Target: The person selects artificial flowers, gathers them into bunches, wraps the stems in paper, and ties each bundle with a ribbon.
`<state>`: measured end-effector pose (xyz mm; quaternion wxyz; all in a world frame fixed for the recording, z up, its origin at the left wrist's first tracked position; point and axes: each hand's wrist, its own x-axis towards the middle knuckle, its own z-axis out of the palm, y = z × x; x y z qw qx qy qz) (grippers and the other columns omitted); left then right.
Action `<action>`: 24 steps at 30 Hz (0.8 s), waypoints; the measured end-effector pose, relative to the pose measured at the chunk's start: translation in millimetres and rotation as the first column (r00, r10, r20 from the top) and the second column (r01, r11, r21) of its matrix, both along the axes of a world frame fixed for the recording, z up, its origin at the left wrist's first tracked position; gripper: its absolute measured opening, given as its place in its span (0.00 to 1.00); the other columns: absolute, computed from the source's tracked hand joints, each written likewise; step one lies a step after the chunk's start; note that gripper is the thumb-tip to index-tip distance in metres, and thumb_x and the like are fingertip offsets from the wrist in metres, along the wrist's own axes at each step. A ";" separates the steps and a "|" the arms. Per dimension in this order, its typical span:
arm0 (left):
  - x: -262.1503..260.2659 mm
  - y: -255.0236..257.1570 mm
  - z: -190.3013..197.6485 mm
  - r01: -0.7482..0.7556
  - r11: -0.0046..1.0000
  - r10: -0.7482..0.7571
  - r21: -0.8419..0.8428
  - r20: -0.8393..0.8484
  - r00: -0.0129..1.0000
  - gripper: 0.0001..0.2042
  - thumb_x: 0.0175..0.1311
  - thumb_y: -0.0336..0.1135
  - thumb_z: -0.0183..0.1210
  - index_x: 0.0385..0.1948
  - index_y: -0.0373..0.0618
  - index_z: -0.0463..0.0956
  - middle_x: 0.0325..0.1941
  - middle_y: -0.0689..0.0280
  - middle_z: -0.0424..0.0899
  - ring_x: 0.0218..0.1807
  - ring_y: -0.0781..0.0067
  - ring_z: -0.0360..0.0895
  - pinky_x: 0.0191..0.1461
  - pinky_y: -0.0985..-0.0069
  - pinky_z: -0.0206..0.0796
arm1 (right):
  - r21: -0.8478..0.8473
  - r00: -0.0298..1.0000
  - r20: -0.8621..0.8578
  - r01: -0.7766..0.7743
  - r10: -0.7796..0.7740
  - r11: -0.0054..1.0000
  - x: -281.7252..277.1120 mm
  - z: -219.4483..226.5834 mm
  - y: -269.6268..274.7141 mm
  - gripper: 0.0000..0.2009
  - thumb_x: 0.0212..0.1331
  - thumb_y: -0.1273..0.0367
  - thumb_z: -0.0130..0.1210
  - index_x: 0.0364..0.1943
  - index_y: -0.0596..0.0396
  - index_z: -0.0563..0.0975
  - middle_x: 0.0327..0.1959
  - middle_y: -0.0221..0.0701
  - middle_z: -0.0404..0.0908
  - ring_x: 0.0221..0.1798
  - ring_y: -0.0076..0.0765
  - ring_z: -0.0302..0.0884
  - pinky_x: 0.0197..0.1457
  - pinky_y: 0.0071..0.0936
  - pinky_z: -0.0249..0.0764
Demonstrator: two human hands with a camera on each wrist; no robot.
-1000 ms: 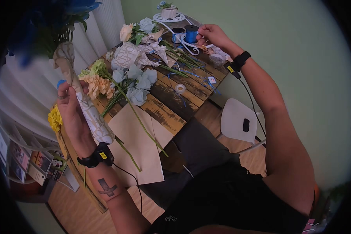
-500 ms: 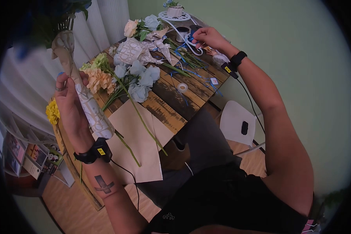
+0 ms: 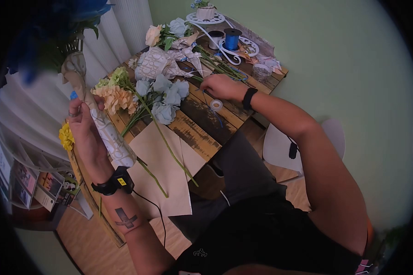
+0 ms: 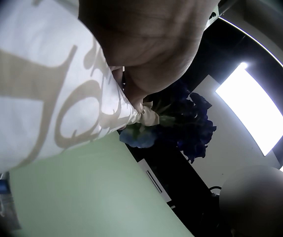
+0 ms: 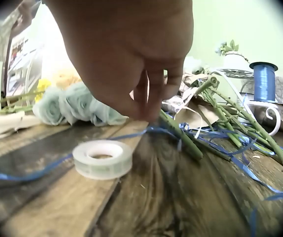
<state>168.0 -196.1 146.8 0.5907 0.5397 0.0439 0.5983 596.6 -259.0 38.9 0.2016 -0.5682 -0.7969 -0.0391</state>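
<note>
My left hand [image 3: 85,119] grips the paper-wrapped handle [image 3: 109,133] of a bouquet, which carries a beige-on-white letter print. Above this hand the dark blue flowers [image 3: 73,13] spread out, blurred in the head view; the left wrist view also shows the blue blooms [image 4: 195,123] beyond the wrap. My right hand [image 3: 222,86] is low over the table, fingers pointing down with tips close together. Right at those tips in the right wrist view lies a thin blue ribbon [image 5: 40,170]; whether they pinch it I cannot tell. A roll of clear tape [image 5: 103,168] is beside the ribbon.
Another wrapped bouquet [image 3: 153,62], light blue flowers [image 3: 165,98] and peach flowers [image 3: 117,98] cover the wooden table. Green stems [image 5: 230,118] lie near my right hand. A blue ribbon spool [image 3: 232,40] stands behind. Brown paper [image 3: 158,174] overhangs the front edge by a white chair [image 3: 280,151].
My right hand has come away from the blue ribbon spool, moving down and left to the table beside the tape. My left hand keeps its grip on the bouquet, nearly unmoved.
</note>
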 end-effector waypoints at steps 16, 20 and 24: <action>-1.1 -3.7 6.4 0.024 1.000 -0.024 0.000 0.073 0.997 0.11 0.71 0.34 0.62 0.49 0.42 0.75 0.43 0.58 0.86 0.42 0.71 0.83 0.50 0.75 0.74 | -0.247 0.484 -0.851 -0.023 -0.205 0.969 -25.0 59.4 35.7 0.05 0.69 0.71 0.55 0.38 0.58 0.78 0.26 0.27 0.82 0.23 0.17 0.75 0.26 0.18 0.69; -0.2 -3.5 6.3 0.037 0.999 -0.035 -0.012 0.088 0.995 0.10 0.71 0.33 0.62 0.48 0.42 0.75 0.41 0.60 0.87 0.40 0.72 0.85 0.49 0.76 0.75 | -0.262 0.161 -0.962 -0.304 -0.221 0.916 -34.0 130.6 18.1 0.08 0.73 0.65 0.51 0.41 0.52 0.78 0.36 0.27 0.82 0.33 0.20 0.79 0.34 0.17 0.75; -0.3 -2.3 7.1 0.027 0.999 -0.025 -0.021 0.093 0.995 0.10 0.71 0.33 0.62 0.48 0.41 0.75 0.42 0.60 0.87 0.40 0.73 0.85 0.49 0.76 0.76 | -0.235 0.160 -0.969 -0.352 -0.190 0.906 -39.1 146.2 21.7 0.07 0.72 0.67 0.54 0.44 0.56 0.79 0.43 0.30 0.83 0.41 0.21 0.80 0.43 0.21 0.81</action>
